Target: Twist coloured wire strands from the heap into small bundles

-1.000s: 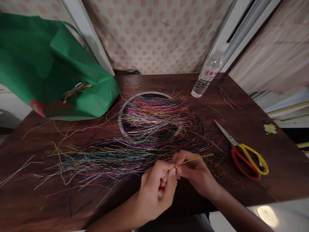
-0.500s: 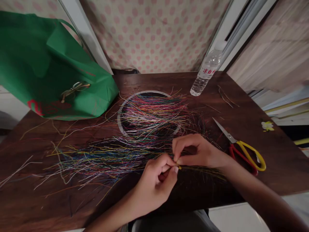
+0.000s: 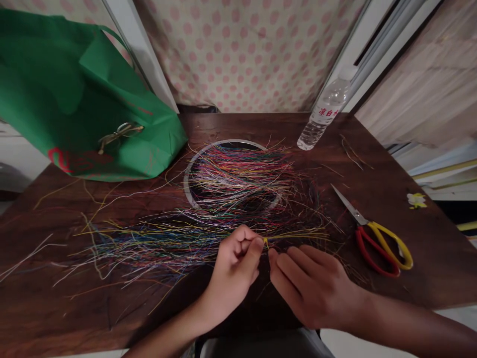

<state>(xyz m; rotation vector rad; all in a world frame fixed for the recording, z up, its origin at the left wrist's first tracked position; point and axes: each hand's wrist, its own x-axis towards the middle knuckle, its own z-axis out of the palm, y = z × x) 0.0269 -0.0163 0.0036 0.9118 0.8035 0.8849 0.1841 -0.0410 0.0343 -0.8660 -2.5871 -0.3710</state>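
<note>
My left hand (image 3: 236, 271) is closed around a bundle of thin coloured wires (image 3: 149, 246), with the loose ends fanning out to the left across the table. Just past its thumb, a yellow wire (image 3: 266, 241) is wound round the bundle, and more yellow strands (image 3: 307, 233) stick out to the right. My right hand (image 3: 316, 286) is closed below that winding, fingertips pinching what looks like the tail of the yellow wire. The fingers partly hide the tail. Behind both hands lies a larger pile of coloured wires (image 3: 238, 171) on a round dark plate with a light rim (image 3: 187, 186).
Red-and-yellow-handled scissors (image 3: 372, 233) lie right of my right hand. A water bottle (image 3: 322, 114) stands at the back right. At the left sits a green bag (image 3: 126, 109) with glasses (image 3: 121, 134) on it. A small flower (image 3: 416, 201) lies near the right edge.
My right hand has moved from above the left hand's fingertips to below and right of them, palm turned down. The left hand keeps its grip, and the yellow strands now show above the right hand.
</note>
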